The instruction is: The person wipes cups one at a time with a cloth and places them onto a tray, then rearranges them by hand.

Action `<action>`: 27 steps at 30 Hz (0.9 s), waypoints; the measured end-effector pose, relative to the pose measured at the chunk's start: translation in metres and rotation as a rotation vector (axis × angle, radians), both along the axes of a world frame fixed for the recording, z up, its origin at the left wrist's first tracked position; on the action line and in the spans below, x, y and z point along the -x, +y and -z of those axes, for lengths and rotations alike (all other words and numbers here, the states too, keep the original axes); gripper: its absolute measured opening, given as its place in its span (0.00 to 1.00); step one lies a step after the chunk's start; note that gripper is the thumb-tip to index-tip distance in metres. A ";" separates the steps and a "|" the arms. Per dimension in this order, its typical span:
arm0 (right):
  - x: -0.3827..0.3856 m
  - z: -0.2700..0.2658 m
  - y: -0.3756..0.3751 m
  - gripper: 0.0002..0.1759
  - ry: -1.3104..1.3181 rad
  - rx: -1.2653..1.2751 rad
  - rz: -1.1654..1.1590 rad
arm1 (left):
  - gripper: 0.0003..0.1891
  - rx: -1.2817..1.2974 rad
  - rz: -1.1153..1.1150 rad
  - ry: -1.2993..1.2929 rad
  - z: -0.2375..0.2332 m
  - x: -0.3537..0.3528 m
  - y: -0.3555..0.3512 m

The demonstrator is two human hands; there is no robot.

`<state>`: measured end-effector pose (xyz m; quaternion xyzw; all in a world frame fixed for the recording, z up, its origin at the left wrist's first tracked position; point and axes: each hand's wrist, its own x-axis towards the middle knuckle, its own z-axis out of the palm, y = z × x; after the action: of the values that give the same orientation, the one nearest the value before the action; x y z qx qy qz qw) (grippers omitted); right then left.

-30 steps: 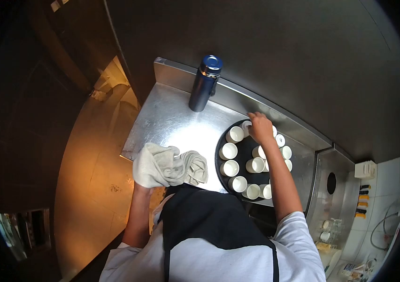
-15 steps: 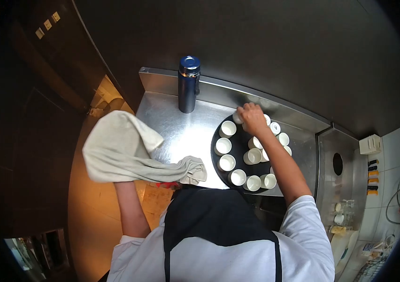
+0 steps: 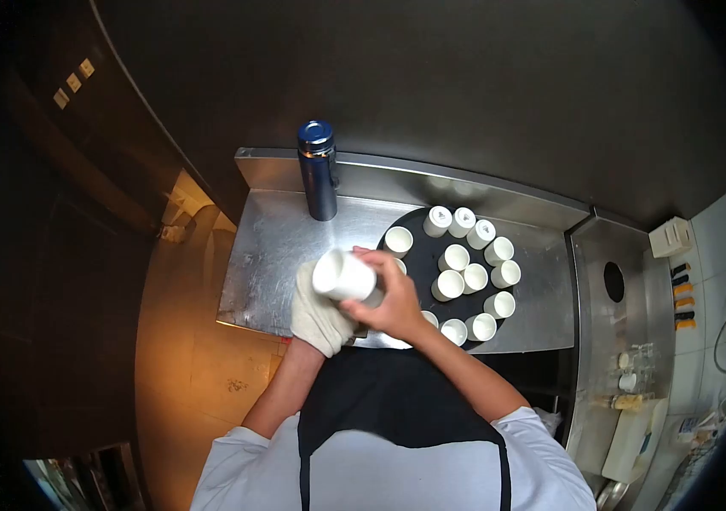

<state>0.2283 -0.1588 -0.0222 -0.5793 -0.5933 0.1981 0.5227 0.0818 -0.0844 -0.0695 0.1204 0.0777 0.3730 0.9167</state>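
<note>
A white cup (image 3: 342,276) is in my right hand (image 3: 393,298), its fingers wrapped round the side and its mouth tilted to the left. Just left of and below the cup is a pale cloth (image 3: 315,315). It covers my left hand, so those fingers are hidden. To the right, a round black tray (image 3: 418,289) bears several white cups, most with their mouths up. Along its back edge, several cups (image 3: 438,221) stand upside down.
A dark blue flask (image 3: 320,179) stands at the back left of the steel counter (image 3: 252,255). A raised steel edge runs behind the counter. Knives with yellow and black handles (image 3: 683,301) hang on the right wall, near a white holder (image 3: 670,238).
My right hand has moved from the tray's back edge to the cloth, with a cup in it. The cloth, spread wide before, has come right and is bunched over my left hand.
</note>
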 end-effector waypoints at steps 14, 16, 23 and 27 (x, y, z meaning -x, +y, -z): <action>0.026 0.018 0.000 0.56 0.325 0.211 -0.264 | 0.21 0.120 -0.194 0.038 -0.104 0.032 -0.003; 0.033 0.040 0.008 0.54 0.257 0.438 -0.468 | 0.24 -0.017 -0.197 0.013 -0.135 0.045 0.016; 0.023 0.024 0.002 0.19 0.325 0.408 -0.413 | 0.22 -0.307 -1.006 0.281 -0.144 0.129 0.082; 0.014 -0.070 0.016 0.25 1.093 0.090 -0.256 | 0.17 -0.357 -1.070 0.412 -0.129 0.101 0.070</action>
<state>0.2141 -0.1430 0.0474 -0.3375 -0.2928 0.5566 0.7004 -0.0189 -0.0145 0.0594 0.2865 0.2398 0.7589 0.5334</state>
